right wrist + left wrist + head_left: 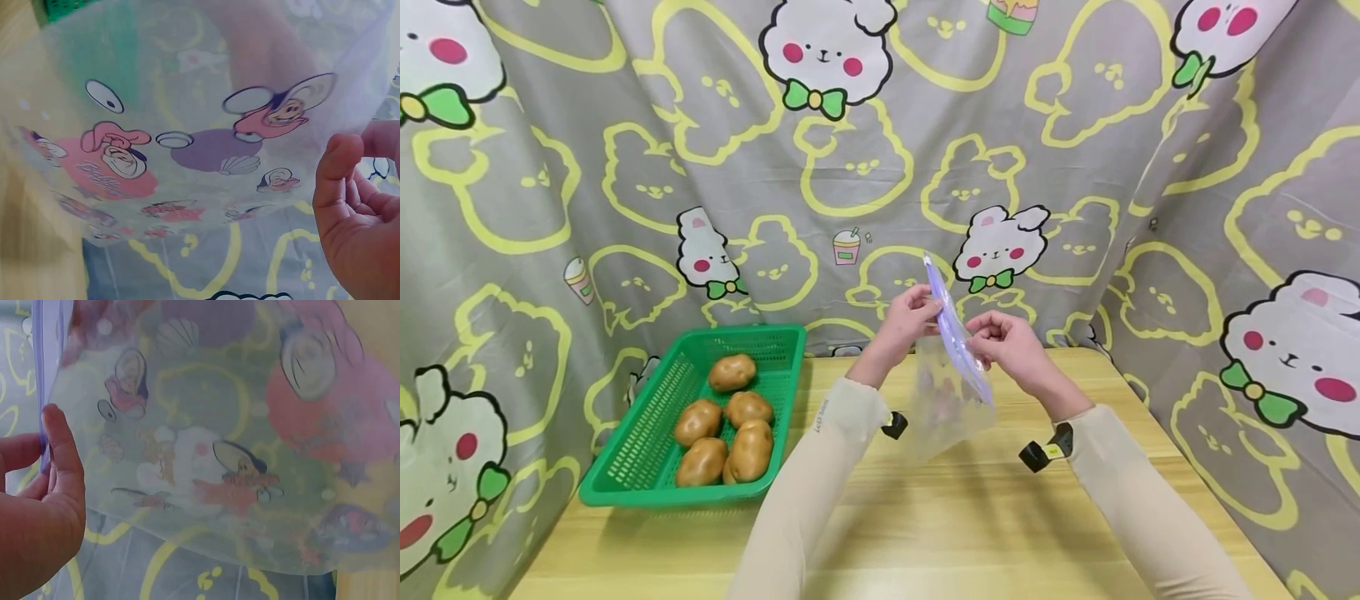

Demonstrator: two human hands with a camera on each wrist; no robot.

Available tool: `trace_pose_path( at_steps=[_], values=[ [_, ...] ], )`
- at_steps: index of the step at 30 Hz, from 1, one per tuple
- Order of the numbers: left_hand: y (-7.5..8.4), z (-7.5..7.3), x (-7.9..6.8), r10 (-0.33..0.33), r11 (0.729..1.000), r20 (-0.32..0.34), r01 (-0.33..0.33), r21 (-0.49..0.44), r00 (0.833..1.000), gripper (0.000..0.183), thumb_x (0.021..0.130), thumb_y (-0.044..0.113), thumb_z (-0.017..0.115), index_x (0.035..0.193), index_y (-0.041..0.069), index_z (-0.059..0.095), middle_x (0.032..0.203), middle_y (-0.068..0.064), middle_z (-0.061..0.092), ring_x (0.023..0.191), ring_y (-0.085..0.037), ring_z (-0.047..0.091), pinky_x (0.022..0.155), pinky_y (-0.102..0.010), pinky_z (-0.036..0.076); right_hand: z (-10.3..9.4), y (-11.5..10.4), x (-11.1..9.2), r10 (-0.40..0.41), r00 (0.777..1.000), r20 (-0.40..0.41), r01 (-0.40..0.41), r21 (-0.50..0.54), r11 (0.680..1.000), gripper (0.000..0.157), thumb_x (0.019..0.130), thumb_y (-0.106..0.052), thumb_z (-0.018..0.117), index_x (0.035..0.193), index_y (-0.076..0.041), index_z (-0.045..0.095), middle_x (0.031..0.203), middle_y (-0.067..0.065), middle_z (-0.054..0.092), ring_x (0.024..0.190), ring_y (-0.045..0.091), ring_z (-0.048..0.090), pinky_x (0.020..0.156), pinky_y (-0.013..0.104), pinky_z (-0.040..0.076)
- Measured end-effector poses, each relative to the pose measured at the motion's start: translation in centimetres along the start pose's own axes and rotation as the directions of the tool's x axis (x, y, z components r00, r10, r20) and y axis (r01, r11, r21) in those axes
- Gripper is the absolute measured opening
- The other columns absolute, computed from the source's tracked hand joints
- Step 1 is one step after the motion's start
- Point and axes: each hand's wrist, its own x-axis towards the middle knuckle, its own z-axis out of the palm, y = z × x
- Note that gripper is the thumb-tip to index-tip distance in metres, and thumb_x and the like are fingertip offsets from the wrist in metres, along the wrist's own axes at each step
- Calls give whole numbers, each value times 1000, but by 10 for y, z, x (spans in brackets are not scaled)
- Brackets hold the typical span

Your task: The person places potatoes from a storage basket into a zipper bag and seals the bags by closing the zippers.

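A see-through zip bag (943, 421) with a purple zip strip (953, 337) hangs in the air over the table. My left hand (912, 321) pinches the strip toward its upper end, thumb and fingers on either side of it in the left wrist view. Lower along the same strip, my right hand (1011, 348) pinches the bag's edge between thumb and forefinger. Printed cartoon figures and shells (240, 164) cover the bag's film, which looks flat in both wrist views. No contents show through it.
Left on the wooden table (880, 533) stands a green plastic basket (625, 497) holding several brown potatoes (748, 450). A grey cartoon-patterned curtain (850, 183) surrounds the table at the back and sides. Each wrist wears a small black camera (1034, 456).
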Motion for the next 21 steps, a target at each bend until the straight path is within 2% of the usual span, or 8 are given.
trace_pose_path(
  at_steps=[4,8,12,14,16,19,21],
  values=[
    [2,-5,-2,17,1000,-10,-17,-19,1000,31,93,-2,55,124,-5,52,86,-6,56,70,-13,56,65,-26,54,-4,-6,2,-20,1000,-21,19,-38,999,27,87,-1,61,112,10,59,72,4,56,55,11,48,51,24,45],
    [0,-10,-6,27,1000,-42,-27,5,999,30,91,-4,56,121,-6,54,84,-6,55,67,-13,56,62,-26,54,-5,-9,5,-30,999,-33,28,-56,998,27,86,-1,61,111,11,62,67,1,56,54,10,48,49,23,43],
    [-4,-17,-12,43,997,-46,-39,70,998,28,90,-5,55,118,-7,54,82,-7,53,65,-13,56,64,-31,55,-6,-8,5,-33,998,-62,28,-77,997,24,85,-1,61,106,10,65,63,-1,55,53,10,47,49,22,41],
    [-6,-20,-14,49,993,-46,-44,105,998,29,91,-6,55,119,-6,54,83,-8,52,64,-14,57,70,-38,56,-7,-8,5,-31,996,-82,24,-85,996,23,85,-1,60,104,10,66,63,-1,56,53,9,47,49,22,41],
    [-7,-26,-17,57,988,-44,-51,144,997,30,91,-5,55,121,-6,55,84,-8,52,64,-14,57,71,-39,55,-9,-6,6,-35,995,-98,27,-88,996,22,85,-1,60,102,11,67,62,-2,57,52,9,47,48,21,41],
    [-10,-35,-22,64,982,-48,-54,183,997,30,92,-3,53,122,-4,57,84,-9,53,64,-14,56,68,-37,55,-10,-5,7,-47,993,-111,39,-74,997,20,86,0,61,99,12,67,63,-3,58,51,9,47,48,22,41],
    [-13,-41,-26,71,976,-54,-58,210,996,29,92,-2,53,121,-3,59,83,-8,54,63,-13,55,62,-29,53,-9,-3,7,-49,993,-107,43,-63,997,18,86,-1,61,97,13,67,62,-2,58,50,9,47,47,23,41]
  ],
)
